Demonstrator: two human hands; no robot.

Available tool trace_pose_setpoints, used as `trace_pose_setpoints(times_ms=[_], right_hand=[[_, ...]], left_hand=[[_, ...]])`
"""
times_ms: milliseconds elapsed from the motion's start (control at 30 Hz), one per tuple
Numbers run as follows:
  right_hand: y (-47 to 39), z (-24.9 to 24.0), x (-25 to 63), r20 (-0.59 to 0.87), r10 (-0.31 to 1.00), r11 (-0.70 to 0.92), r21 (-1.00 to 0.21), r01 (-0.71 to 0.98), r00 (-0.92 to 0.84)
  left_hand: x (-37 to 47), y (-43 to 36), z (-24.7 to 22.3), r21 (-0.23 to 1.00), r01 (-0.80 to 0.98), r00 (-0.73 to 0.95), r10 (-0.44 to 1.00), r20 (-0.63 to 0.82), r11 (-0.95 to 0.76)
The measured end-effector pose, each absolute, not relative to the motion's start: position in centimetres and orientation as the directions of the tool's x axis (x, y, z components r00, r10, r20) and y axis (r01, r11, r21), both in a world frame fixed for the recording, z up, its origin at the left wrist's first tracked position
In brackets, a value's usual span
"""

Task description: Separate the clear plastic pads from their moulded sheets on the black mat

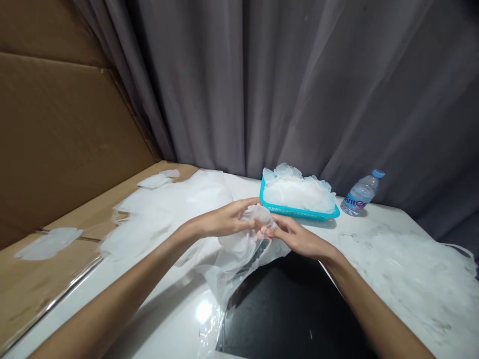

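Note:
In the middle of the head view, my left hand (226,218) and my right hand (299,236) meet, thumbs and fingers pinched on a thin white see-through piece (239,249). The piece is crumpled between the fingertips and hangs down over the edge of a black flat panel (295,304). Whether it is film or fine fabric, I cannot make out. Just beyond my hands stands a turquoise plastic basket (299,213), heaped with small thin whitish pieces (299,192).
Flat white pieces (179,199) lie piled on the left, partly on cardboard (22,284). A water bottle (361,194) stands right of the basket. Another heap of whitish pieces (415,279) covers the right side. Behind hangs a grey curtain (243,85); a cardboard wall (63,129) rises left.

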State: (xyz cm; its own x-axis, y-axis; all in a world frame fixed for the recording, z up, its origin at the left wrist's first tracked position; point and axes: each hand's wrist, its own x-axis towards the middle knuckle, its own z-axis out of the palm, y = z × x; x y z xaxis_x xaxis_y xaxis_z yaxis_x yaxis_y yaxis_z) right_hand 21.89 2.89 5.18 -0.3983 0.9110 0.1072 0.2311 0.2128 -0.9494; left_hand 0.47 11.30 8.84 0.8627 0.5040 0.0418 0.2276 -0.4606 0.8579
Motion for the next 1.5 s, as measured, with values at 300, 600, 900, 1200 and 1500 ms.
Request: trace_pose_setpoints(times_ms=[300, 600, 900, 1200, 1500], right_hand=[[2.5, 5.9, 22.9, 0.065, 0.822, 0.279, -0.912, 0.301, -0.566], [3.6, 4.0, 24.4, 0.128, 0.941, 0.299, -0.749, 0.591, -0.314], [2.6, 5.4, 23.9, 0.128, 0.879, 0.322, -0.871, 0.372, -0.459], [2.2, 6.3, 23.8, 0.184, 0.878, 0.396, -0.798, 0.454, -0.442], [1.4, 7.0, 23.8, 0.153, 0.877, 0.428, -0.678, 0.597, -0.455]], left_hand=[[0.9, 11.5, 8.5, 0.912, 0.274, 0.91, 0.387, -0.145, -0.304], [-0.8, 12.7, 8.8, 0.895, 0.398, 0.857, 0.429, -0.286, -0.199], [0.3, 12.3, 8.8, 0.916, 0.297, 0.899, 0.403, -0.172, -0.27], [0.7, 12.2, 8.7, 0.85, 0.263, 0.899, 0.436, -0.044, -0.457], [1.7, 11.3, 8.4, 0.889, 0.182, 0.91, 0.414, 0.009, -0.42]])
